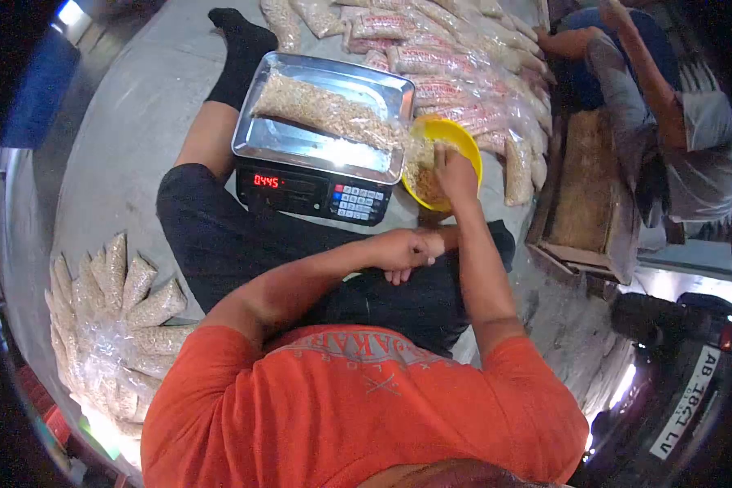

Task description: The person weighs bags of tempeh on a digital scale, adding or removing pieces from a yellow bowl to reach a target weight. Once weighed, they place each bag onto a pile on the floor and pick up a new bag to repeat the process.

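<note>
My right hand (457,174) reaches down into a yellow bowl (478,172) of pale grains. Its fingers are drawn together among the grains, and what they hold is hidden. My left hand (403,249) rests over my lap, near my bent leg, with its fingers curled and nothing visible in them. A clear plastic bag of grains (325,110) lies across the steel tray of a digital scale (256,146). Its far right end reaches the bowl's edge. The red display (266,180) reads 0.445.
Printed, filled bags (443,89) are piled behind the bowl. More filled bags (114,325) are bunched on the floor at left. A wooden box (581,187) stands at right beside another person (667,122). A motorbike's plate (685,401) shows at lower right.
</note>
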Demonstrator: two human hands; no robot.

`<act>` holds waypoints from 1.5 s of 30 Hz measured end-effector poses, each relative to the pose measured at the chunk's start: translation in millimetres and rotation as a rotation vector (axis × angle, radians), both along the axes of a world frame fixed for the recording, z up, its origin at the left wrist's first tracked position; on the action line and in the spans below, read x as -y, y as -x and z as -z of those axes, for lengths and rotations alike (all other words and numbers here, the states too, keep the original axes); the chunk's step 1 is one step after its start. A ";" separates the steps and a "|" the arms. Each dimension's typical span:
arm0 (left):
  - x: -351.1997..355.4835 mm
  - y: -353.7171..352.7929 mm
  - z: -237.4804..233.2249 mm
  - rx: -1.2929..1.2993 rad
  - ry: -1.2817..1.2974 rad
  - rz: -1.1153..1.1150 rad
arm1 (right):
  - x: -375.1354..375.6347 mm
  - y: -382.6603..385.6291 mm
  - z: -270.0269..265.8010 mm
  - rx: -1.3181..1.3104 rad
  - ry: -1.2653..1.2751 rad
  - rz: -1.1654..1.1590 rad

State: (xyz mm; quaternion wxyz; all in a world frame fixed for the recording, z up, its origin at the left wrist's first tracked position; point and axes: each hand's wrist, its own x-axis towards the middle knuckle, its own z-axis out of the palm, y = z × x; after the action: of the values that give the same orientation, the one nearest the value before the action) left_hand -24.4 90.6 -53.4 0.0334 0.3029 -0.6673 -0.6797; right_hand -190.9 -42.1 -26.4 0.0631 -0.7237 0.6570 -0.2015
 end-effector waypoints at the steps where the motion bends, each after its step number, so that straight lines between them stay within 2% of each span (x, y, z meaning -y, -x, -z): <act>1: 2.4 -4.5 -5.2 0.020 0.007 -0.013 | 2.2 -4.3 -0.3 -0.059 -0.295 0.115; 2: 0.1 -8.5 -11.0 0.011 -0.006 -0.036 | 5.0 -11.6 -9.3 -0.043 -0.295 0.093; 4: -5.8 -11.7 -26.1 0.000 -0.056 -0.096 | 2.8 -18.2 -24.0 0.100 -0.012 0.109; 7: -9.0 -10.5 -28.1 0.032 -0.026 -0.138 | 14.1 -12.7 -19.5 0.266 0.047 0.048; 8: -7.6 -9.8 -26.4 0.049 -0.087 -0.129 | 20.0 -5.3 -8.7 0.288 0.039 0.043; 10: -6.7 -5.5 -28.5 0.095 -0.092 -0.120 | 23.7 12.2 19.1 0.090 -0.189 0.074; 12: -9.4 -5.9 -30.0 0.135 -0.095 -0.105 | 21.6 27.1 44.6 0.170 -0.138 0.052; 13: -10.9 -6.1 -29.9 0.108 -0.129 -0.136 | 20.3 25.3 43.6 0.231 -0.078 0.027; 17: -9.7 -2.4 -28.7 0.106 -0.152 -0.159 | 18.8 24.1 25.6 0.332 -0.091 0.032; 20: -9.9 -3.7 -28.0 0.056 -0.217 -0.208 | 23.9 21.0 13.4 0.293 -0.245 0.172; 23: -11.6 -0.9 -23.6 0.040 -0.223 -0.238 | 20.2 22.3 16.2 0.403 -0.260 0.114; 24: -11.3 0.5 -23.3 0.052 -0.219 -0.235 | 19.5 24.2 26.1 0.367 -0.140 0.040; 25: -11.4 2.8 -26.3 0.087 -0.184 -0.244 | 16.9 20.7 20.8 0.329 -0.019 -0.030; 26: -11.3 4.2 -28.2 0.121 -0.149 -0.249 | 17.0 18.6 15.1 0.338 -0.016 -0.021; 27: -11.3 5.1 -28.3 0.129 -0.149 -0.237 | 18.0 18.0 9.8 0.351 -0.123 0.038; 28: -11.4 6.8 -28.7 0.086 -0.019 -0.256 | 16.4 17.5 2.8 0.361 -0.232 0.098; 29: -12.0 8.9 -28.7 0.040 0.108 -0.275 | 17.1 20.1 5.9 0.364 -0.236 0.110; 30: -11.9 10.9 -28.1 0.041 0.101 -0.267 | 20.5 21.8 9.6 0.398 -0.210 0.099; 32: -7.0 13.6 -39.7 -0.169 0.260 -0.370 | 25.8 25.2 22.0 0.436 -0.191 0.087; 33: -5.7 13.9 -43.7 -0.163 0.257 -0.371 | 28.0 25.9 28.4 0.448 -0.178 0.085; 35: -0.7 15.1 -52.6 -0.062 0.660 -0.518 | 31.5 24.2 38.2 0.464 -0.163 0.084; 36: 3.2 14.3 -57.0 -0.062 0.661 -0.514 | 32.9 24.3 43.1 0.527 -0.106 0.037; 38: 11.8 8.7 -66.9 0.024 0.881 -0.607 | 31.6 21.8 31.8 0.589 -0.049 -0.003; 40: 17.1 3.8 -70.4 0.072 0.814 -0.593 | 29.1 16.6 4.3 0.506 -0.311 0.084; 42: 19.2 -1.1 -71.3 0.126 0.697 -0.562 | 29.2 15.7 -6.1 0.495 -0.368 0.090; 44: 18.2 -3.5 -68.4 0.130 0.755 -0.548 | 32.5 14.9 4.0 0.482 -0.421 0.091; 45: 17.7 -3.8 -66.5 0.125 0.811 -0.526 | 34.3 18.3 23.1 0.455 -0.346 0.040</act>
State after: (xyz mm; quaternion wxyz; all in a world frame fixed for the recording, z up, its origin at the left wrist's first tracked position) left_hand -20.7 72.9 13.1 0.2791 0.4640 -0.7799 -0.3138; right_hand -209.2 -76.5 -49.4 0.3273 -0.6254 0.6647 -0.2449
